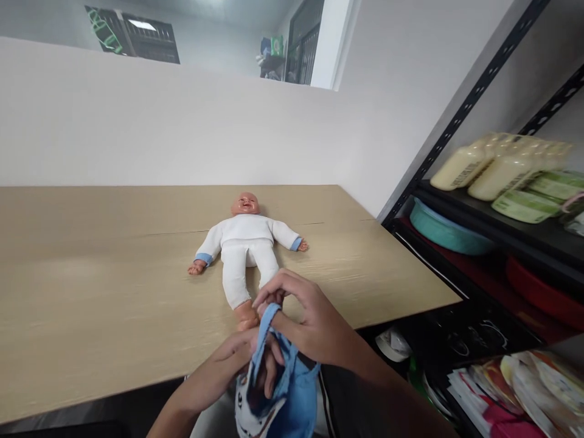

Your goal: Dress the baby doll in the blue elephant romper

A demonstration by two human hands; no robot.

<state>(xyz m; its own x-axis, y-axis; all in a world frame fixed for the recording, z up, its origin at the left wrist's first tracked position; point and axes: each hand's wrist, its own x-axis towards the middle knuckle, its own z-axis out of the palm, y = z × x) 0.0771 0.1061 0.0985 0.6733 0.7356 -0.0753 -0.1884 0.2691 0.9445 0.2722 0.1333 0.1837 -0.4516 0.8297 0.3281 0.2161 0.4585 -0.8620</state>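
A baby doll (245,243) in a white suit with blue cuffs lies on its back on the wooden table (91,280), head away from me, arms spread. My right hand (305,319) is closed in a pinch at the doll's right foot, gripping the edge of a blue garment (285,389). My left hand (249,362) is closed on the same garment lower down, its fingers inside the cloth. The garment is blue with a white printed part and hangs over the table's near edge. The doll's other foot (246,316) is bare, just left of my hands.
A black metal shelf (479,207) stands at the right with pale yellow bottles (497,167), green packs, a teal basin (444,228) and a red basin. Colourful packets (515,389) lie at the lower right. A white wall stands behind the table.
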